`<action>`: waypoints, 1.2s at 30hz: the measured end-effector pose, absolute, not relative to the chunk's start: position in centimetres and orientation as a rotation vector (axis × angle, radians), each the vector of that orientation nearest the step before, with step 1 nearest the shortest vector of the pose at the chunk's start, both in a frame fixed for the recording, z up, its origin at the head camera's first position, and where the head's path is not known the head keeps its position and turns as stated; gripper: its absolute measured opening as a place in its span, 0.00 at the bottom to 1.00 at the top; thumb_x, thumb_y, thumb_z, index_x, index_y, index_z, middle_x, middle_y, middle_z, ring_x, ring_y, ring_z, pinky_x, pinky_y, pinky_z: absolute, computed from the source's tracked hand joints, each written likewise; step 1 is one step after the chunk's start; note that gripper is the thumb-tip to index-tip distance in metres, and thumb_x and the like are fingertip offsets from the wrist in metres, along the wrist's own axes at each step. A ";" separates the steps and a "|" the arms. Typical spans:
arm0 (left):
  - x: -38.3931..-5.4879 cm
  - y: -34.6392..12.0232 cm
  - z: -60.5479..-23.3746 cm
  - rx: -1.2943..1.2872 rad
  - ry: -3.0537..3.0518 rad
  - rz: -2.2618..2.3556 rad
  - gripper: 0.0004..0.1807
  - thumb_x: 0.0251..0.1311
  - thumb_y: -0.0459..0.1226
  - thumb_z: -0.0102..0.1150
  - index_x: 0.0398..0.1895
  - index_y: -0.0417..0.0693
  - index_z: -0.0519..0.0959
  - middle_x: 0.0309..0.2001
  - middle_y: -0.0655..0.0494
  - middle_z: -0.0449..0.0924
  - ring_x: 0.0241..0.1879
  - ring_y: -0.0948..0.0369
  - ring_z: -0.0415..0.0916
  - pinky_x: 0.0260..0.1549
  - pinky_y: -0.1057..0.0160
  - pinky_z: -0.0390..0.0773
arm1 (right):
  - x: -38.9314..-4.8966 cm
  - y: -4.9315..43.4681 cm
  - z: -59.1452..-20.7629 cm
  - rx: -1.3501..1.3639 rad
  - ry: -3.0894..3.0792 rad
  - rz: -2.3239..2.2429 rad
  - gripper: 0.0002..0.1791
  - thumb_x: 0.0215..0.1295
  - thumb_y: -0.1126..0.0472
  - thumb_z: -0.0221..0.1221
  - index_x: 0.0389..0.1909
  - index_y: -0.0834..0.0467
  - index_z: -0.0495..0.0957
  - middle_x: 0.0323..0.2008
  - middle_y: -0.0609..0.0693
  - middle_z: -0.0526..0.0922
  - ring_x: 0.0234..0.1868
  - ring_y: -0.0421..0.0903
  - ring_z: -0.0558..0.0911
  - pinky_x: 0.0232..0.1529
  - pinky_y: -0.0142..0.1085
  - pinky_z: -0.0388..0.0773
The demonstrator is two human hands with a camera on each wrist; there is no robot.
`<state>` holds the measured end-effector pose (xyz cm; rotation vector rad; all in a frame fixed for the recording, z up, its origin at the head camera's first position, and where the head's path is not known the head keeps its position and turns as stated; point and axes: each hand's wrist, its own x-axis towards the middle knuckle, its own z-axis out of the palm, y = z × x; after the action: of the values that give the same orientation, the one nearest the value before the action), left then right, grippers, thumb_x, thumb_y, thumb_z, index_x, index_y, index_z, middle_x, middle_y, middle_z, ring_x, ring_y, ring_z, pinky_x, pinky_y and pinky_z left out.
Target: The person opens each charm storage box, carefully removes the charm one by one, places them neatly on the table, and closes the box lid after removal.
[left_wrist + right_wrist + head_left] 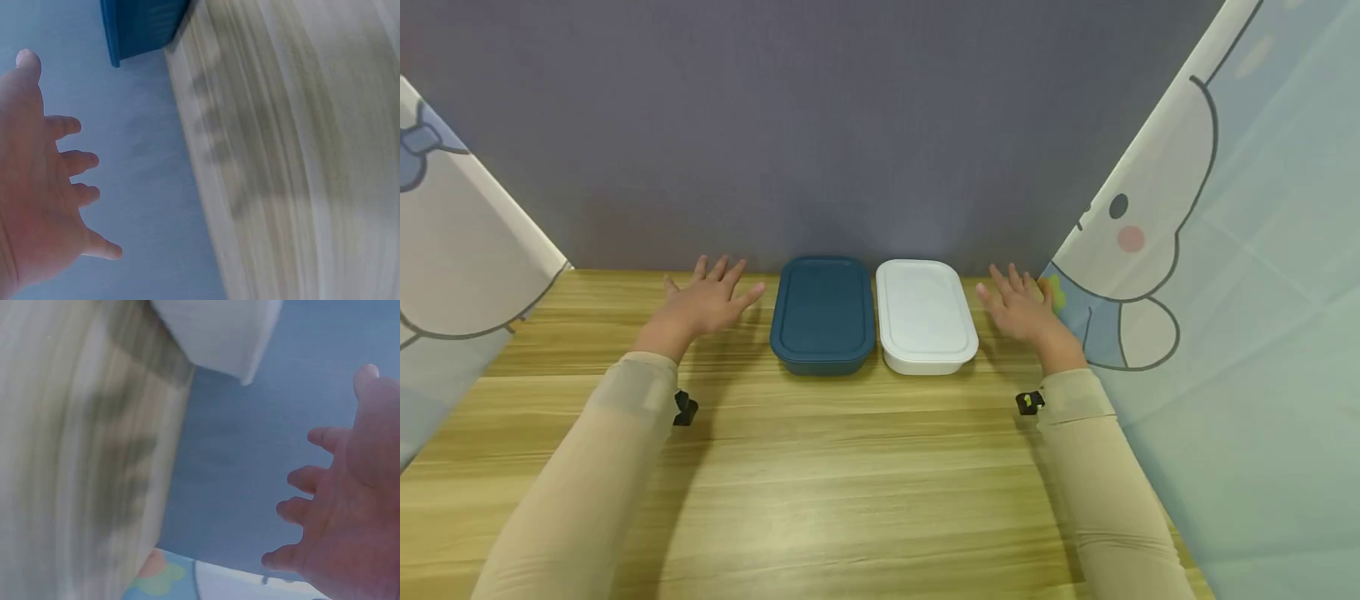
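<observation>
The two hands are well apart with fingers spread, holding nothing: the left hand [703,304] is to the left of the blue box [822,310], the right hand [1021,312] to the right of the white box [927,310]. Both boxes have their lids on and sit side by side near the back edge of the tabletop [865,475], close to the grey wall [850,125]. The gap between them is so narrow that a sideways push on one would likely knock the other. A forward push could jam either against the wall. Whether the lids are pressed down firmly cannot be told; if one is loose, lifting by its rim could pull it off. The small black device [1029,403] at the right wrist might catch a rim if that arm swings inward low.
</observation>
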<state>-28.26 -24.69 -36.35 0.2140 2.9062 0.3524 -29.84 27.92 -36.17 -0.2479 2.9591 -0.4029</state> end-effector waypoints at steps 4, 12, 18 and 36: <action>-27.9 -24.3 -35.6 0.228 2.907 0.351 0.54 0.72 0.77 0.21 0.89 0.55 0.35 0.87 0.37 0.28 0.84 0.31 0.20 0.64 0.11 0.22 | -29.5 26.9 -35.0 -0.280 2.950 -0.428 0.50 0.77 0.22 0.23 0.88 0.48 0.33 0.87 0.61 0.26 0.86 0.71 0.31 0.77 0.76 0.20; -26.9 -21.9 -34.5 0.324 2.886 0.292 0.59 0.66 0.82 0.23 0.89 0.56 0.37 0.88 0.40 0.29 0.86 0.35 0.20 0.67 0.12 0.25 | -27.8 22.6 -33.6 -0.463 2.902 -0.444 0.50 0.79 0.23 0.30 0.88 0.48 0.33 0.87 0.58 0.27 0.88 0.63 0.31 0.78 0.77 0.27; -25.5 -19.4 -34.5 0.453 2.902 0.284 0.59 0.66 0.80 0.36 0.89 0.57 0.43 0.89 0.45 0.31 0.87 0.39 0.22 0.70 0.13 0.30 | -26.1 18.5 -33.2 -0.637 2.867 -0.465 0.46 0.82 0.28 0.38 0.89 0.48 0.36 0.88 0.56 0.32 0.89 0.59 0.36 0.81 0.73 0.30; -22.5 -16.8 -37.5 0.581 2.907 0.218 0.56 0.67 0.76 0.49 0.88 0.55 0.53 0.88 0.44 0.45 0.87 0.39 0.39 0.73 0.16 0.41 | -23.7 11.4 -37.0 -0.842 2.834 -0.207 0.48 0.78 0.26 0.45 0.86 0.50 0.52 0.88 0.52 0.42 0.89 0.52 0.42 0.83 0.71 0.34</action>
<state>-22.52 -16.84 -37.52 0.5805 2.9073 0.2182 -23.71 11.38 -37.05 -0.8422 2.8343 -0.2071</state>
